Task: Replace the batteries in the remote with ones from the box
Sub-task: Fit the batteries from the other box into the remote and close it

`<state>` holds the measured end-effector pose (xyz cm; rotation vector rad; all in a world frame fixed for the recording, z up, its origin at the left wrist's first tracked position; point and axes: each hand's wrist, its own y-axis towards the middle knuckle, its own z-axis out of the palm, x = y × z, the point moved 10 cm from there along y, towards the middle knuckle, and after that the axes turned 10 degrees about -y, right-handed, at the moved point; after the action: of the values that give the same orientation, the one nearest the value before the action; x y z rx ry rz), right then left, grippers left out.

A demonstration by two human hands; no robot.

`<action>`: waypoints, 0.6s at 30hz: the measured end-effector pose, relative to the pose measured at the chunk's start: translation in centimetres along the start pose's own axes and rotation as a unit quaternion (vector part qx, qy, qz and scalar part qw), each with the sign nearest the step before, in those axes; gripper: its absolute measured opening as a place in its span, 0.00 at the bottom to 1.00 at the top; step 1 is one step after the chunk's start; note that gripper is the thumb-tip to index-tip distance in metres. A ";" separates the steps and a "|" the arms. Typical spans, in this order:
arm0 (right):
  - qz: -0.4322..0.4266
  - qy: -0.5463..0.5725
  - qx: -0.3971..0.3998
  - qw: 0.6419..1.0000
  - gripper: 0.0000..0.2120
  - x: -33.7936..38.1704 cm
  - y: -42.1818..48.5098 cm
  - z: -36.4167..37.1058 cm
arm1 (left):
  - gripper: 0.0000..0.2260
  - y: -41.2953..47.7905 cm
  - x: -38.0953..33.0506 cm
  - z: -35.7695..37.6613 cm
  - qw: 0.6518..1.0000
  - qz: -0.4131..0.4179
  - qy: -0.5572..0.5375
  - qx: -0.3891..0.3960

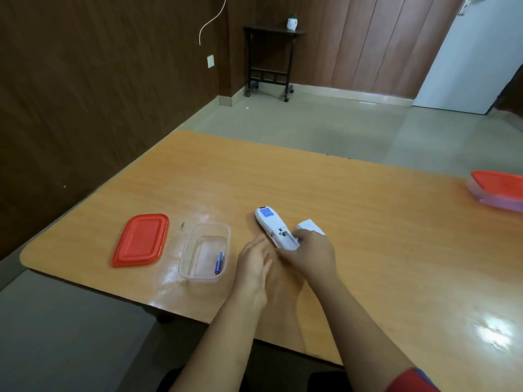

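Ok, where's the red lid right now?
The red lid lies flat on the table, left of the open clear box, well left of both hands.

Far right on the wooden table (368,207), a second red-lidded container (496,190); beyond, a small potted plant (292,21) on a black stand (268,58).

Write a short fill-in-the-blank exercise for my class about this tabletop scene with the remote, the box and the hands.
1. The red lid lies on the table to the ____ of the clear box.
2. Inside the clear box lies one ____ battery.
3. The remote lies with its battery compartment ____.
4. The right hand is at the remote's ____ end.

Missing words: left; blue; open; near
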<state>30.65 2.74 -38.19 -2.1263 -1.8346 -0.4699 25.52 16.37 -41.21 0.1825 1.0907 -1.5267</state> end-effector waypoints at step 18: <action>0.144 0.542 0.125 0.818 0.11 -3.1 -6.8 -3.8 | 0.15 0.5 0.8 3.1 0.994 -0.038 0.021 0.102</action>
<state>23.28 -0.70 -36.06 -1.3774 -0.8307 -1.0131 27.12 13.67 -40.33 0.3182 0.9826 -1.7100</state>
